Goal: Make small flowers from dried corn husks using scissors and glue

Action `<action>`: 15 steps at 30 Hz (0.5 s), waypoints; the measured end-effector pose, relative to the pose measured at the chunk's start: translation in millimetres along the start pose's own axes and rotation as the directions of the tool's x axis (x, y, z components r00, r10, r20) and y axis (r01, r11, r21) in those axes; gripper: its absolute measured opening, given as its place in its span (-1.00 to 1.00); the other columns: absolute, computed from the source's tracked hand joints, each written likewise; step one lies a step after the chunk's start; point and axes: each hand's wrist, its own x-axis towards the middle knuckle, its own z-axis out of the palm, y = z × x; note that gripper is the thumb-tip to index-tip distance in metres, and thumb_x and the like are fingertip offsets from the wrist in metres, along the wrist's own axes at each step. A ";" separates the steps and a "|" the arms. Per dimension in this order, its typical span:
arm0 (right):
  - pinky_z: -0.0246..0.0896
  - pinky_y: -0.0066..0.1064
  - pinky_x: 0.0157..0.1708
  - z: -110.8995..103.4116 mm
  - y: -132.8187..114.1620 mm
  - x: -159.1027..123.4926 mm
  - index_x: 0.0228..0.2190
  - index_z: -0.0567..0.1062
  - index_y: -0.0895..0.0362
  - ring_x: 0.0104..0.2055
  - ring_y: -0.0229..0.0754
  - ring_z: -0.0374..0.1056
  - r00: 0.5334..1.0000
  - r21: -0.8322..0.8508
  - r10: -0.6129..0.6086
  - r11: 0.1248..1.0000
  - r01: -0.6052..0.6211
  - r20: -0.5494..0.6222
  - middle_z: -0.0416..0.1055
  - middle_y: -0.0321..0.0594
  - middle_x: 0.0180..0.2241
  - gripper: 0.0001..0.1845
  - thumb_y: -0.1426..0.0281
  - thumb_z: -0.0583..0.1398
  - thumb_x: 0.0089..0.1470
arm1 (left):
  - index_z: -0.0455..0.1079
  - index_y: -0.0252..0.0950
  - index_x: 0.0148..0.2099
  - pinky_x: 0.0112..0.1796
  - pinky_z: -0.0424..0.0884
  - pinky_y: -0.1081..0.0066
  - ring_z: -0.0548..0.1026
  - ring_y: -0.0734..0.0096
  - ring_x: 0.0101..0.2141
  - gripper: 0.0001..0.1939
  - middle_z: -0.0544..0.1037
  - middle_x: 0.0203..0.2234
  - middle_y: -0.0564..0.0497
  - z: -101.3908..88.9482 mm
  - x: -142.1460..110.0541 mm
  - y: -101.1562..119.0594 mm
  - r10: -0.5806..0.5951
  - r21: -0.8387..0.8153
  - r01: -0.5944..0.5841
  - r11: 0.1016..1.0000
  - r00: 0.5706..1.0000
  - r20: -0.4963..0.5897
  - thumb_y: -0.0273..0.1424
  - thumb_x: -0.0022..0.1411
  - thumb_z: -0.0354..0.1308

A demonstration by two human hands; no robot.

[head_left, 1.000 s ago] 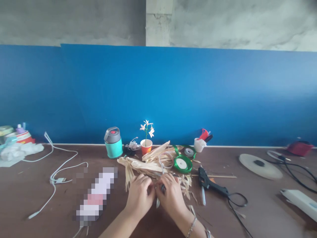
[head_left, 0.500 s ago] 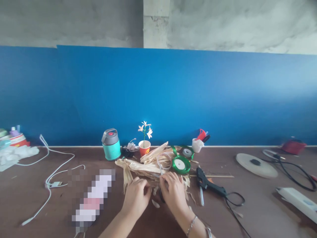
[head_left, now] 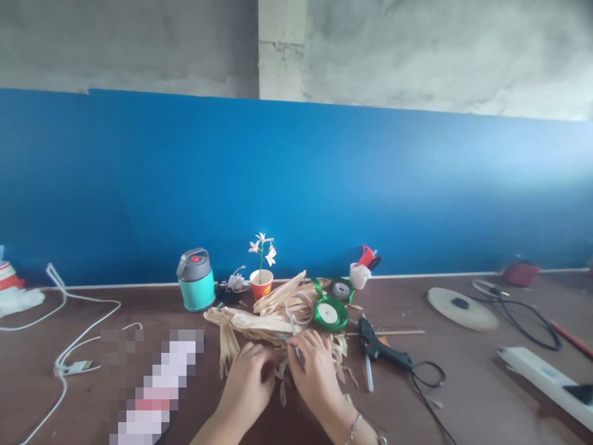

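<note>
My left hand [head_left: 250,378] is closed, fingers curled inward and thumb side toward the right hand. What it pinches, if anything, is too small to make out. Close beside it, my right hand [head_left: 315,366] is also closed, its fingers bent over something hidden by the palm. Between and below the hands shows a small pale petal-shaped piece [head_left: 283,393]; whether it hangs or lies on the table is unclear. Just beyond the fingers lies a heap of dried corn husks [head_left: 252,320], with a clear ring-shaped roll [head_left: 311,317] on top.
A green ribbon spool [head_left: 341,316] and a black glue gun [head_left: 382,350] lie to the right. Behind stand a paper cup [head_left: 262,290] with a white-flowered stem, a teal flask [head_left: 197,290] and a pen cup [head_left: 359,276]. White cables [head_left: 88,298] run at left; a power strip [head_left: 546,383] lies right.
The view has swung right, so everything shifts left in the picture. My hands drew slightly apart half a second ago and are now closer together again.
</note>
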 end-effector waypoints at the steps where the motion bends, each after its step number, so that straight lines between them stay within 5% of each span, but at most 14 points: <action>1: -0.01 -0.27 -0.23 0.4 -1.1 -0.4 -0.44 0.46 0.07 -0.28 -0.10 0.30 1.000 0.009 0.000 1.000 0.000 0.005 0.46 -0.26 -0.39 -0.81 0.59 0.12 0.03 | 0.41 -0.24 -0.44 -0.33 0.33 0.32 0.44 0.22 -0.36 -0.74 0.50 -0.50 0.00 0.7 0.1 -0.3 0.007 -0.008 -0.007 1.000 1.000 0.000 -0.68 -0.04 0.02; 9: -0.02 -0.29 -0.25 -0.8 -6.6 -1.6 -0.43 0.46 0.07 -0.27 -0.11 0.30 0.997 0.042 0.009 0.999 -0.012 0.071 0.46 -0.29 -0.40 -0.80 0.60 0.14 0.03 | 0.45 -0.23 -0.36 -0.28 0.37 0.27 0.46 0.21 -0.33 -0.75 0.53 -0.45 -0.02 -8.2 2.4 5.8 0.021 -0.049 -0.019 0.999 0.999 0.036 -0.61 0.08 -0.01; 15: -0.01 -0.27 -0.23 -4.1 -1.3 1.4 -0.43 0.47 0.08 -0.28 -0.09 0.32 1.000 0.049 0.029 0.998 -0.029 0.007 0.48 -0.24 -0.39 -0.82 0.56 0.11 0.08 | 0.38 -0.23 -0.39 -0.30 0.36 0.30 0.48 0.24 -0.36 -0.79 0.51 -0.49 0.00 -12.3 3.3 4.6 -0.051 -0.034 0.048 0.998 0.995 -0.087 -0.51 0.21 -0.05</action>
